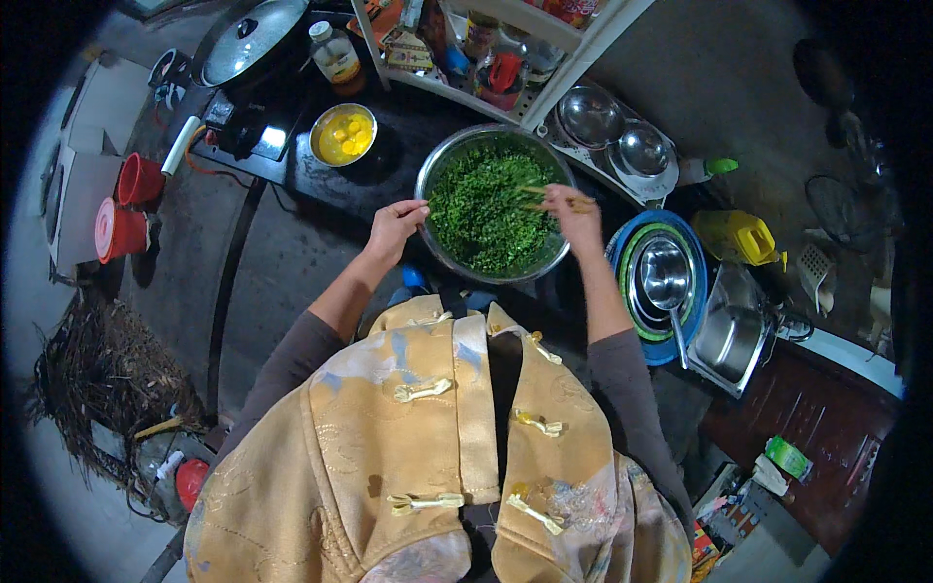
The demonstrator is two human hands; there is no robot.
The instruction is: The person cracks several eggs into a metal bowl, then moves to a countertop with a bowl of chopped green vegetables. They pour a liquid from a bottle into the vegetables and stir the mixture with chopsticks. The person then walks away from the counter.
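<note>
A large stainless steel bowl (431, 164) full of finely chopped green leaves (488, 208) stands before me at the edge of the dark counter. My left hand (393, 227) grips the bowl's left rim between thumb and fingers. In my right hand (576, 218) is a pair of wooden chopsticks (534, 189), their tips over the right side of the greens. Left of the big bowl sits a smaller metal bowl (313, 138) of cracked raw eggs, several yolks (353, 135) showing whole.
A lidded pan (251, 44) and a bottle (337, 55) stand at the back left. Behind the bowl rises a white shelf (452, 86) with jars. Nested basins (621, 255) topped by a metal ladle (665, 275) lie right, beside a sink (729, 328). Red buckets (122, 229) are far left.
</note>
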